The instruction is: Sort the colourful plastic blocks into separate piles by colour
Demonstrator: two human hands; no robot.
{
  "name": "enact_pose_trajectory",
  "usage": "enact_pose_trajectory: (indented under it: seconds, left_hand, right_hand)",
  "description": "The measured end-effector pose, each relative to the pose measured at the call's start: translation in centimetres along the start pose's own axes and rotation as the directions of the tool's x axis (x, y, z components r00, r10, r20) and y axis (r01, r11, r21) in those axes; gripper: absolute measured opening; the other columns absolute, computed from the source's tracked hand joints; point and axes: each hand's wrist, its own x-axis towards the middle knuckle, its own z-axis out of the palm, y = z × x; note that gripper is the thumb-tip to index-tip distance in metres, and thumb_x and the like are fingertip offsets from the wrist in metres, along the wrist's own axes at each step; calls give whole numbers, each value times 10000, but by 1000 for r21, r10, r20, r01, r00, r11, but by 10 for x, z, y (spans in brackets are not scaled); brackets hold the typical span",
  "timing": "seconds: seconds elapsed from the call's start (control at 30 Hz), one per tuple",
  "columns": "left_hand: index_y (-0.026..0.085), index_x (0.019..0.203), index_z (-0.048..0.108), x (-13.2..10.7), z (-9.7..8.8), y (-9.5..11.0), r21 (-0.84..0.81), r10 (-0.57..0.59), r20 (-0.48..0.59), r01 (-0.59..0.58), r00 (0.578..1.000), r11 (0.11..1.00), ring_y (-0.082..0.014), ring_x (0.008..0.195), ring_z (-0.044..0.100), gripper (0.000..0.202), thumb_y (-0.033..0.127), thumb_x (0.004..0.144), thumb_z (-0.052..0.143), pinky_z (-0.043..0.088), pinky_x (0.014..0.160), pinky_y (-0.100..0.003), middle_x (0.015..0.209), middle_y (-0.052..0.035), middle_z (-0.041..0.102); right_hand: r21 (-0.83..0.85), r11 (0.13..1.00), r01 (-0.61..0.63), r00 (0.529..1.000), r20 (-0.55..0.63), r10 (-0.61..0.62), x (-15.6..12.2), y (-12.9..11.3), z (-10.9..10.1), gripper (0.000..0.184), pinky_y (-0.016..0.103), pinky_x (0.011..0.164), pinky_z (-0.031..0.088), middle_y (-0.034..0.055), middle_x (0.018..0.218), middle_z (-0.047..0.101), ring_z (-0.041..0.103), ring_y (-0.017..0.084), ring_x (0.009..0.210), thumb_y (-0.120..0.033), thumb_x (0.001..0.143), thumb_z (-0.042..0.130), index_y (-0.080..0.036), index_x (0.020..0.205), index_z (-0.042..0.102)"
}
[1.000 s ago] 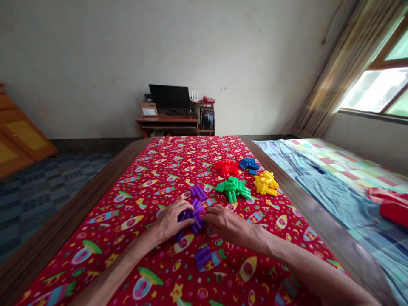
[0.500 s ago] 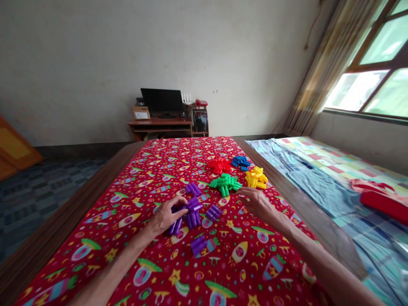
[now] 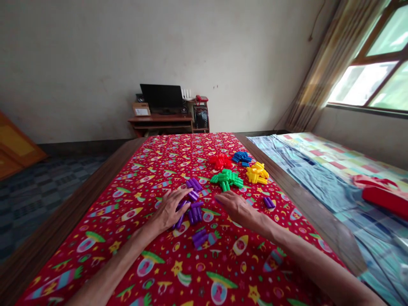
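My left hand [image 3: 169,209] lies on a loose heap of purple plastic blocks [image 3: 193,212] on a red rocket-print cloth [image 3: 153,178], fingers spread flat over them. My right hand [image 3: 236,206] hovers palm-down just right of the heap, fingers stretched and empty. One purple block [image 3: 268,202] lies alone to the right of that hand. More purple blocks [image 3: 200,238] sit nearer me, and a small purple group [image 3: 193,184] lies just beyond the heap.
Sorted piles lie further out: green [image 3: 227,180], yellow [image 3: 256,173], red [image 3: 219,161] and blue [image 3: 241,157]. The wooden table edge [image 3: 296,199] runs on the right, with a bed [image 3: 338,178] beyond. A desk with a monitor [image 3: 163,98] stands at the far wall.
My right hand carried a purple block out to the right, left it there, and came back beside the heap. My left hand stayed on the purple blocks and flattened.
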Motion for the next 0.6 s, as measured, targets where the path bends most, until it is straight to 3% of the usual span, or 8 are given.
enact_pose_trajectory:
  seconds: [0.1, 0.17, 0.3, 0.43, 0.6]
  left_hand:
    - [289, 1274, 571, 0, -2, 3, 28, 65, 101, -68, 993, 997, -251, 1207, 571, 368, 421, 964, 424, 205, 1147, -550, 1255, -48, 666]
    - [293, 1198, 617, 1, -2, 7, 0, 99, 102, -99, 990, 995, -230, 1166, 592, 312, 420, 958, 464, 185, 1157, -521, 1192, -26, 695]
    - [269, 997, 673, 6, -3, 17, -63, 158, 62, -154, 985, 986, -208, 1064, 627, 192, 382, 929, 534, 266, 1126, -447, 1035, -7, 724]
    - [241, 906, 637, 11, -8, 25, -84, 143, -20, -144, 989, 986, -194, 944, 635, 155, 278, 936, 490, 380, 1042, -410, 919, -12, 699]
    - [227, 1015, 587, 9, -6, 25, -92, 72, -51, -77, 996, 993, -214, 966, 626, 153, 262, 923, 471, 479, 927, -363, 966, -39, 665]
  right_hand:
    - [-73, 994, -84, 996, -36, 81, -26, 21, -17, 309, 344, 815, 513, 134, 1033, 678, 608, 213, 972, -28, 901, 411, -135, 1125, 594]
    - [-127, 986, -106, 994, -27, 103, -43, 32, -27, 261, 386, 840, 527, 146, 1056, 677, 610, 238, 1013, -108, 931, 438, -138, 1127, 608]
    - [-94, 989, -115, 993, -13, 114, -76, 45, -49, 280, 434, 907, 529, 141, 1151, 660, 606, 253, 1097, -276, 957, 477, -183, 1185, 609]
    - [-69, 950, -303, 951, -80, 298, -107, 49, -66, 320, 407, 815, 558, 138, 1077, 681, 664, 237, 941, -338, 963, 470, -200, 1225, 594]
    - [-65, 921, -383, 924, -29, 382, -107, 53, -51, 196, 304, 693, 543, 109, 924, 707, 660, 194, 778, -184, 912, 509, -201, 1015, 675]
